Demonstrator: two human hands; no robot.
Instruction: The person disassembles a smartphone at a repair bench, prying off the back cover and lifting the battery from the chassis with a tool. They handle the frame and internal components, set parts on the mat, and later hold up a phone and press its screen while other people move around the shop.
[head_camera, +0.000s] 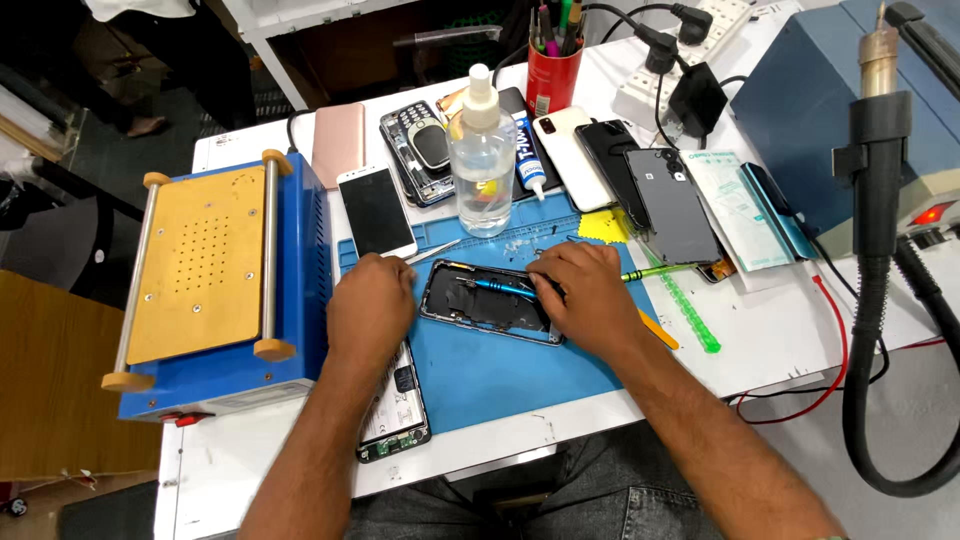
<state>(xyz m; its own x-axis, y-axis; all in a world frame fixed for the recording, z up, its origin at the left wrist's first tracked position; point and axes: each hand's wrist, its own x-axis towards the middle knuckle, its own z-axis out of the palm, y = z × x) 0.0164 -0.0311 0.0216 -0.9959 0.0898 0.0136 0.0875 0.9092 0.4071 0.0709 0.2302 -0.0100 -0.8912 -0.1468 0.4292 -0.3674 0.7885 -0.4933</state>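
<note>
1. Opened phone (490, 303), back cover off, is lying near the middle of the blue work mat (500, 375), toward its far edge.
2. Right hand (580, 295) is closing its fingers around a blue-handled screwdriver (497, 287), tip resting on the phone's internals.
3. Left hand (370, 305) is resting curled at the phone's left end, pinching metal tweezers (432, 252).
4. Clear spray bottle (482, 150) is standing beyond the mat's far edge.
5. Blue heating machine (225, 290) is sitting at the table's left edge.
</note>
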